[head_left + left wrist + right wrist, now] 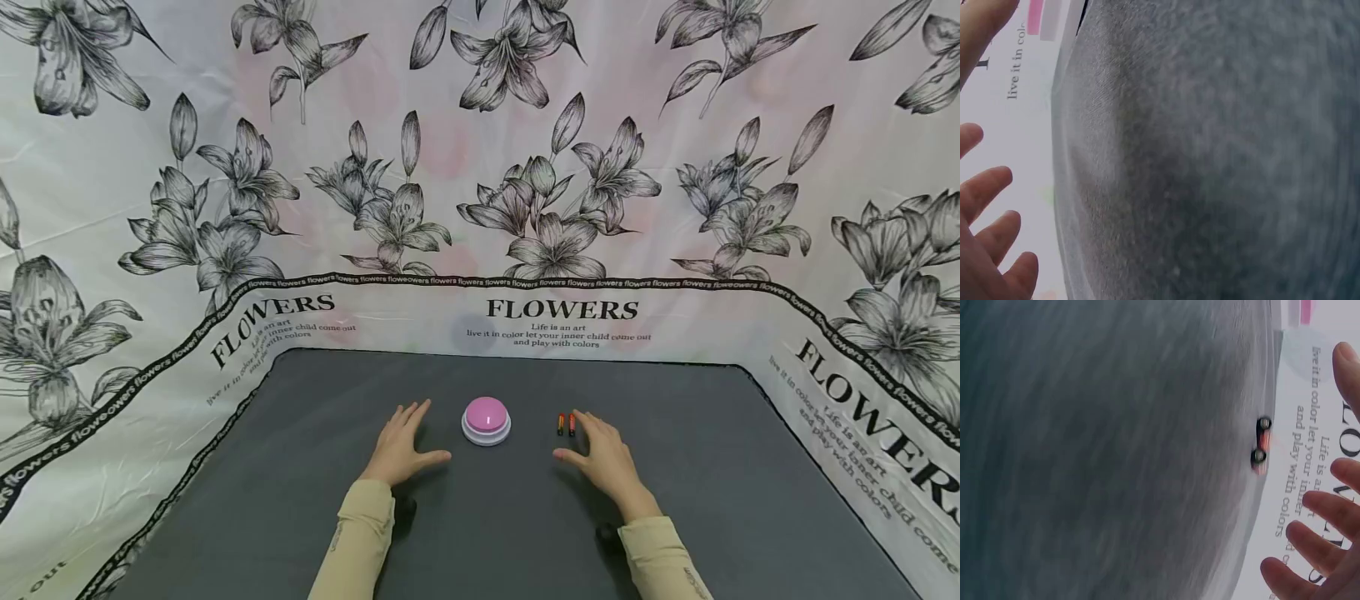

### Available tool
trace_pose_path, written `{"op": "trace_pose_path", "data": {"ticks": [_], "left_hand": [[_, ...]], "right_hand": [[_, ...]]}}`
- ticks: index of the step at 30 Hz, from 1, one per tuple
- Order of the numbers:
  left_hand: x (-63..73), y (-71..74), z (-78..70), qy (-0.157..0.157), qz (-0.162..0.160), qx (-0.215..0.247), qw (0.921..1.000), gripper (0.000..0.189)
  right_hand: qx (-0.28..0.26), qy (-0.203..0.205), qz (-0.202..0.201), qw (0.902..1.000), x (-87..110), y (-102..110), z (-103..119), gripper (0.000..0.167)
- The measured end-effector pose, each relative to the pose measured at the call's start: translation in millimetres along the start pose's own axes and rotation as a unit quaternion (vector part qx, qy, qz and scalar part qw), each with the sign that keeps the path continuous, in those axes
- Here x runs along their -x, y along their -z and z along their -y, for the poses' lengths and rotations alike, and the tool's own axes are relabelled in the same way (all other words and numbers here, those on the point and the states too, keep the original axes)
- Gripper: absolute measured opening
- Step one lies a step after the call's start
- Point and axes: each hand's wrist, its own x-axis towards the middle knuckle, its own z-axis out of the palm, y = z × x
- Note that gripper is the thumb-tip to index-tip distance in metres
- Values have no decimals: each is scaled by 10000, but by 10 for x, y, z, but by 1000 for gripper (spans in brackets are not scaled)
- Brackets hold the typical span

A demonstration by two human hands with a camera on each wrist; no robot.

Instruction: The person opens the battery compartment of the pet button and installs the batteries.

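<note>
A round push-button lamp or buzzer with a pink dome on a white base [486, 422] sits on the grey mat between the two hands. To its right, two small batteries [566, 425], red-orange and black, lie side by side; the right wrist view shows the ends of both batteries [1260, 444]. My left hand [399, 446] is left of the pink button, fingers spread and thumb out, holding nothing. My right hand [602, 457] is just right of the batteries, fingers extended, also holding nothing. Its fingertips come close to the nearer battery; contact cannot be made out.
A dark grey mat [480, 533] covers the work surface. Around it runs a white cloth border [405, 321] printed with FLOWERS lettering. Behind rises white cloth [442, 75] with black lily drawings.
</note>
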Motion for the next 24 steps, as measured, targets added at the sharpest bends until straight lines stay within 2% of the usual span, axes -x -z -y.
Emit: {"op": "trace_pose_path", "data": {"ticks": [6,9,19,24], "left_hand": [[-59,-51,6,201,104,419,9989,96],[-73,-90,5,291,173,442,9984,96],[-98,-134,-36,446,546,849,9939,95],[-154,-147,-78,430,675,960,9922,95]], "right_hand": [[-267,41,208,9994,-79,-84,126,78],[-332,16,293,9990,-100,-131,174,79],[-966,-149,426,9943,-224,-269,311,76],[-971,-156,430,9942,-299,-342,359,75]]}}
